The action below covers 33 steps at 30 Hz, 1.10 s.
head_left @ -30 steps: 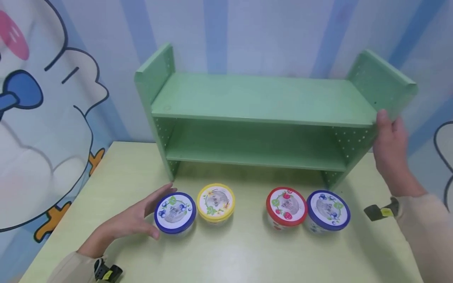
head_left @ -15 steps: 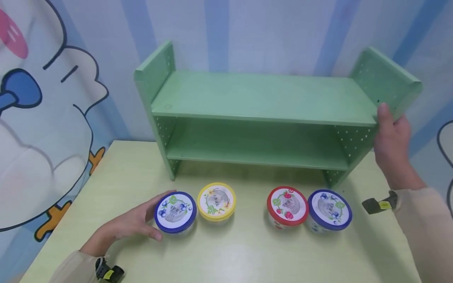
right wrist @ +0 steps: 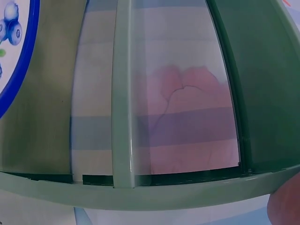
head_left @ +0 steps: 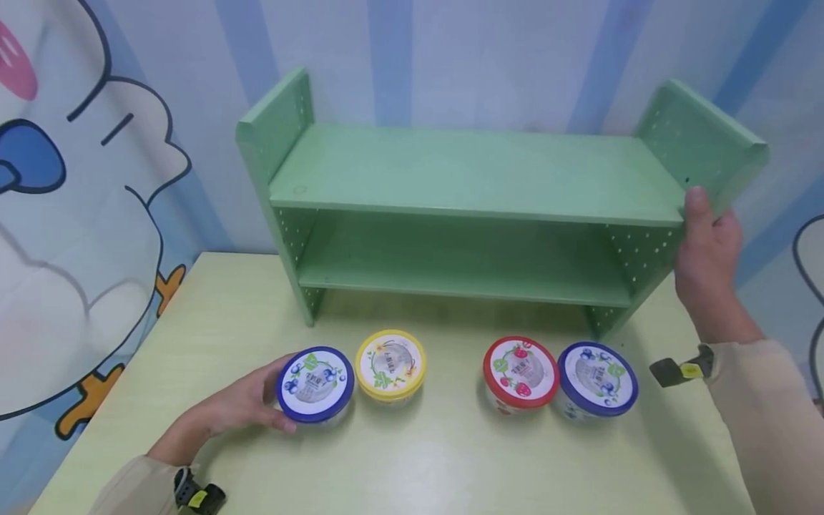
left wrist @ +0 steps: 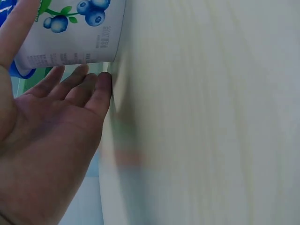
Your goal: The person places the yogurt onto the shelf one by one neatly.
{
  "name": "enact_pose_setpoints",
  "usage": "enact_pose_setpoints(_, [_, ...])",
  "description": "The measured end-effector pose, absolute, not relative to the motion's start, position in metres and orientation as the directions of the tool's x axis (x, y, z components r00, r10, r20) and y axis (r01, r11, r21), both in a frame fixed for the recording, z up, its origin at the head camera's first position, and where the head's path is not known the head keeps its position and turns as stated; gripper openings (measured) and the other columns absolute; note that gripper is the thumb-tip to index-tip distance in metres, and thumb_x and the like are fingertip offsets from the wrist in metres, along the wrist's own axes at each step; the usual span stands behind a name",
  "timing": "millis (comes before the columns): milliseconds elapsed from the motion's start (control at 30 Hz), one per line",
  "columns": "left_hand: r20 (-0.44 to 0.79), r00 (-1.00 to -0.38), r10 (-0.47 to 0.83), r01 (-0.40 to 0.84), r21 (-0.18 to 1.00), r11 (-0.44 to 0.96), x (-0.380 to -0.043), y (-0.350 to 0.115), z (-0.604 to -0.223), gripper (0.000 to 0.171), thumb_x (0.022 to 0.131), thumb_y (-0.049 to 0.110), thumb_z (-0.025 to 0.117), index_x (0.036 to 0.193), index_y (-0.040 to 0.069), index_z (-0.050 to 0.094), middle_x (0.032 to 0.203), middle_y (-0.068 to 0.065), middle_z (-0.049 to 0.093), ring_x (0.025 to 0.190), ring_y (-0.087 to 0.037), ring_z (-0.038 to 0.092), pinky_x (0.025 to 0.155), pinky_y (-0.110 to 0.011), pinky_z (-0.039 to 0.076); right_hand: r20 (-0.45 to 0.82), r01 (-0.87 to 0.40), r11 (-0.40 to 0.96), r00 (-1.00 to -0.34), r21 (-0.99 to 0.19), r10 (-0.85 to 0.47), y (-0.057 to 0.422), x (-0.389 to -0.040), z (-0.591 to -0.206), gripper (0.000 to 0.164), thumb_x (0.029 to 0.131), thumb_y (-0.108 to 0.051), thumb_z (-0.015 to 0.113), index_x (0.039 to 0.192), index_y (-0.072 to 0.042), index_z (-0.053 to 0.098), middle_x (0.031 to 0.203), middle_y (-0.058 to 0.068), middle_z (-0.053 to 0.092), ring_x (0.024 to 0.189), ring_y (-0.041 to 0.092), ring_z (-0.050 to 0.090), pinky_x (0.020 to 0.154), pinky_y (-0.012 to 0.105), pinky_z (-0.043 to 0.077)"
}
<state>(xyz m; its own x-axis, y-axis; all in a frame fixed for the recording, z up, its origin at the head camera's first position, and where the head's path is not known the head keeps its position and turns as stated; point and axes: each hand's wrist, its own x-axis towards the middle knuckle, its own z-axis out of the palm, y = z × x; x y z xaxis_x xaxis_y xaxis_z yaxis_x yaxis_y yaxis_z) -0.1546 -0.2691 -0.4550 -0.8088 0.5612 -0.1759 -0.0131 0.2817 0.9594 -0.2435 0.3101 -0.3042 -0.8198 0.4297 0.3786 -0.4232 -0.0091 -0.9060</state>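
Green shelving (head_left: 476, 175) has its side edge in the right hand (head_left: 708, 254)'s closed grip, probably for steadiness; the left hand (head_left: 241, 400), parted to suit roundness, curves about the leftmost blue-lidded cup (head_left: 315, 385) on the desk (head_left: 438, 458), contact unclear, beside the yellow-lidded cup (head_left: 390, 365).

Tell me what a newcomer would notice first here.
Probably the green shelf at the back of the table, the right hand gripping its right side. Then, before it from the left, a blue lid, yellow lid, red lid and second blue lid, with the left hand around the first tub. A big cartoon figure fills the wall at far left.
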Motion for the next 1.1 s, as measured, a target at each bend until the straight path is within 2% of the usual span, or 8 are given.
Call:
enact_pose_setpoints(333, [-0.217, -0.814, 0.539, -0.042, 0.947, 0.317, -0.1564, -0.2688, -0.4557, 0.104, 0.068, 0.003, 0.088, 0.151, -0.004, 0.026, 0.149, -0.024, 0.036, 0.139, -0.047, 0.023, 0.111, -0.065, 0.011, 0.395, -0.455, -0.033, -0.804, -0.89, 0.443, 0.3075, -0.2433, -0.3049, 0.03, 0.097, -0.03, 0.064, 0.115, -0.006, 0.063, 0.099, 0.007, 0.065, 0.088, 0.014, 0.062, 0.081, 0.024, 0.048])
enact_pose_setpoints(567, [-0.268, -0.812, 0.518, -0.079, 0.93, 0.358, -0.1567, -0.2675, -0.4527, 0.105, 0.067, 0.005, 0.089, 0.151, -0.006, 0.027, 0.15, -0.024, 0.035, 0.14, -0.047, 0.021, 0.112, -0.062, 0.013, 0.37, -0.443, -0.048, -0.798, -0.895, 0.476, 0.3072, -0.2467, -0.3047, 0.023, 0.097, -0.026, 0.064, 0.111, -0.008, 0.064, 0.097, 0.004, 0.066, 0.087, 0.012, 0.062, 0.082, 0.023, 0.047])
enact_pose_setpoints(933, [-0.245, -0.809, 0.534, -0.069, 0.942, 0.329, -0.1545, -0.2682, -0.4516, 0.099, 0.07, 0.003, 0.087, 0.15, -0.007, 0.028, 0.148, -0.024, 0.039, 0.138, -0.046, 0.026, 0.112, -0.06, 0.017, 0.331, -0.389, -0.017, -0.806, -0.921, 0.49, 0.3084, -0.2464, -0.3038, 0.022, 0.098, -0.029, 0.061, 0.111, -0.011, 0.064, 0.099, 0.002, 0.066, 0.09, 0.012, 0.062, 0.09, 0.025, 0.046])
enact_pose_setpoints(1100, [-0.226, -0.807, 0.545, -0.059, 0.95, 0.306, -0.1553, -0.2679, -0.453, 0.096, 0.072, 0.002, 0.085, 0.15, -0.007, 0.028, 0.148, -0.024, 0.039, 0.138, -0.044, 0.028, 0.112, -0.055, 0.022, 0.342, -0.413, -0.037, -0.799, -0.91, 0.494, 0.3074, -0.2471, -0.3034, 0.022, 0.097, -0.028, 0.063, 0.11, -0.01, 0.064, 0.098, 0.003, 0.067, 0.088, 0.012, 0.063, 0.086, 0.024, 0.047])
